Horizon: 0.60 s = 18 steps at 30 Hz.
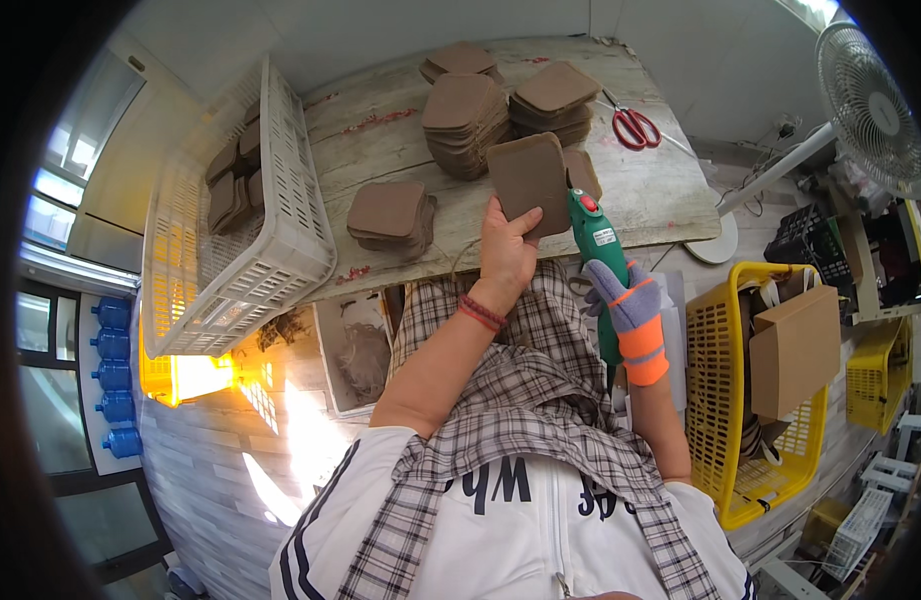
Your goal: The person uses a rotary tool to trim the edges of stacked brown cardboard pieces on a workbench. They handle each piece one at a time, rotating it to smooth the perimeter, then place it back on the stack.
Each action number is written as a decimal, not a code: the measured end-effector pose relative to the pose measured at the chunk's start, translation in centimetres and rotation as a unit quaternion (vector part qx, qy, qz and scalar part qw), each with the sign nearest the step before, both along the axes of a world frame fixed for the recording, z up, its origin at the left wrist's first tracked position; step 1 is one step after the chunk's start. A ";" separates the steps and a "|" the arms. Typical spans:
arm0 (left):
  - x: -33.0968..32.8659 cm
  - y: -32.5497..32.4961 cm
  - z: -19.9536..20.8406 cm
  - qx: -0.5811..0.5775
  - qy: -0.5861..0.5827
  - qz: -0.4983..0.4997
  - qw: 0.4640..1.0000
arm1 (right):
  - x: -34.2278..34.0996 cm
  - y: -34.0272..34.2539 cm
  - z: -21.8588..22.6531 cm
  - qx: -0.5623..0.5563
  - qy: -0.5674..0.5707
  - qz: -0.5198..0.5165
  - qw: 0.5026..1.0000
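Observation:
My bare left hand (509, 245) pinches the lower corner of a flat brown square pad (528, 178) with rounded corners, thumb on its face, holding it up over the table's near edge. A grey and orange glove covers my right hand (629, 305), which is wrapped round a green hand-held power tool (594, 232) with a red button. The tool's tip meets or nearly meets the pad's right edge; I cannot tell whether they touch. Behind the held pad stands a tall stack of similar pads (461, 125), with another stack (558, 95) to its right. A lower stack (389, 215) sits to the left.
Red-handled scissors (636, 128) lie on the worn wooden table (361, 120). A white crate (281, 225) with pads leans at the left. To my right stands a yellow basket (716, 390) holding a cardboard box (796, 350). A fan (874, 105) rises at the far right. An open scrap box (361, 355) is below the table edge.

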State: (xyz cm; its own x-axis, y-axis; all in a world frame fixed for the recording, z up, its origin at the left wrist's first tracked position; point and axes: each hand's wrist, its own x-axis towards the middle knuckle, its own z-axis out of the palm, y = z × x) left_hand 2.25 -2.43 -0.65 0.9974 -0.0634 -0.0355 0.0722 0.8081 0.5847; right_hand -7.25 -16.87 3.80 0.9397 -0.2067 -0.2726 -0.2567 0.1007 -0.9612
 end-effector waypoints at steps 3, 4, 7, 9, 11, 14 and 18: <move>-0.6 -0.1 -0.7 0.010 -0.004 -0.018 1.000 | 0.2 -0.1 0.7 -0.014 -0.003 -0.007 1.000; -0.8 -0.1 -0.9 0.013 -0.005 -0.024 1.000 | 0.3 -0.2 0.6 -0.015 -0.005 -0.008 1.000; -1.5 0.1 -0.8 0.018 -0.015 -0.048 0.999 | 0.4 -0.5 0.7 0.004 -0.012 -0.012 1.000; -1.6 0.7 -0.8 0.056 -0.008 -0.059 0.997 | 0.4 -0.8 1.0 0.007 -0.008 -0.006 1.000; -1.5 1.6 -0.7 0.092 -0.008 -0.073 0.993 | 0.3 -1.2 1.4 -0.007 0.003 0.009 1.000; -1.0 3.5 -0.3 0.144 -0.026 -0.096 0.985 | -0.2 -2.1 1.6 -0.027 -0.006 0.044 0.999; -0.2 6.2 0.0 0.222 -0.060 -0.128 0.965 | -0.8 -3.1 1.4 -0.057 0.009 0.077 0.995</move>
